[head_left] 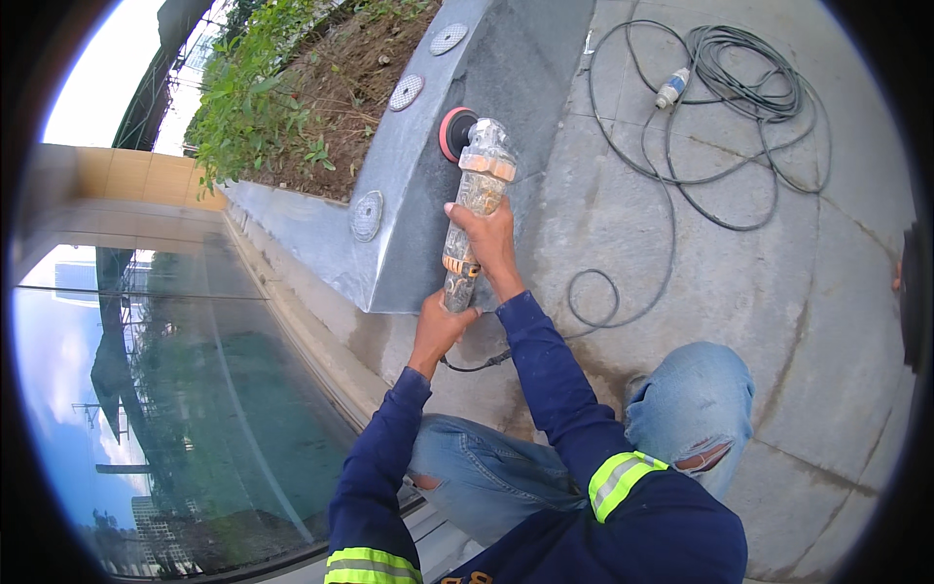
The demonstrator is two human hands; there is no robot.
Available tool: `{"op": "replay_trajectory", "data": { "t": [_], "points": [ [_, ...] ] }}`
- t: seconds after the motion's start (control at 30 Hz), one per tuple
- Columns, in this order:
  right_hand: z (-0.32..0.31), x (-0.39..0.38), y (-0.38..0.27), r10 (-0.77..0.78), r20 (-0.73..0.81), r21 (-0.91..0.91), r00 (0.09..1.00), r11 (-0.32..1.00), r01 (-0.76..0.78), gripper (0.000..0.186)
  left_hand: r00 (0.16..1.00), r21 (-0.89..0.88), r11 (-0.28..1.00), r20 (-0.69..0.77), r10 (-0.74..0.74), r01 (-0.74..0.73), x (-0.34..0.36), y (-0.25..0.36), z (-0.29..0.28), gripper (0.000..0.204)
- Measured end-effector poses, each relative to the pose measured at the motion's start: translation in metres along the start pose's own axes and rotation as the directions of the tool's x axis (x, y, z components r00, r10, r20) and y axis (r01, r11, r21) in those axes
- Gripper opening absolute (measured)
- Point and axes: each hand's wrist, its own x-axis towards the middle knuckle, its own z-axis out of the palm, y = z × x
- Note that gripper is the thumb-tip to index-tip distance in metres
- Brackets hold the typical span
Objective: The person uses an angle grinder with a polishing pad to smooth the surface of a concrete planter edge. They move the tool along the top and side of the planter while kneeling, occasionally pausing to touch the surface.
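A dusty angle grinder or polisher with a grey and orange body is held in both my hands. My right hand is wrapped round its middle. Lower down, near the cord end, my left hand grips the rear handle. The red-edged round pad at its head is against or very close to the side face of the grey stone planter; I cannot tell which. Three round pale perforated discs lie on the planter's top ledge, one disc near the corner, another farther along.
Soil and green plants fill the planter. A grey cable lies coiled on the concrete paving at right, with a blue and white connector. Reflective glass runs along the left. My bent knee is at lower right.
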Motion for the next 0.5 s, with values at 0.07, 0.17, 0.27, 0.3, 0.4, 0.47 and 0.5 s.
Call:
{"op": "replay_trajectory", "data": {
  "t": [0.07,0.17,0.27,0.3,0.4,0.47,0.5],
  "points": [
    [-0.001,0.01,-0.005,-0.048,0.001,0.013,0.999,0.999,0.048,0.065,1.0,0.017,1.0,-0.028,0.002,-0.002,0.008,0.009,0.004,0.024],
    [0.003,0.016,-0.011,-0.098,0.008,0.013,0.995,0.995,0.098,0.056,0.998,-0.008,1.0,-0.069,0.011,-0.012,0.011,0.013,0.004,0.021],
    [0.012,0.01,-0.01,-0.032,0.09,0.34,0.995,0.941,0.0,0.05,0.993,0.009,1.0,-0.119,0.024,-0.023,0.008,0.003,-0.002,0.021],
    [0.015,0.005,-0.009,-0.01,0.133,0.385,0.991,0.922,-0.043,0.048,0.991,0.048,0.998,-0.13,0.043,-0.037,0.002,-0.003,-0.008,0.022],
    [0.014,-0.017,0.0,0.046,0.219,0.446,0.975,0.884,-0.142,0.044,0.994,0.085,0.996,-0.11,0.028,-0.019,-0.02,-0.016,-0.017,0.023],
    [0.014,-0.033,0.007,0.081,0.227,0.415,0.971,0.893,-0.171,0.042,0.996,0.08,0.997,-0.094,-0.005,0.013,-0.036,-0.025,-0.019,0.023],
    [0.015,-0.042,0.011,0.103,0.228,0.409,0.968,0.893,-0.191,0.041,0.995,0.077,0.997,-0.093,-0.022,0.029,-0.045,-0.03,-0.02,0.023]
  ]
}}
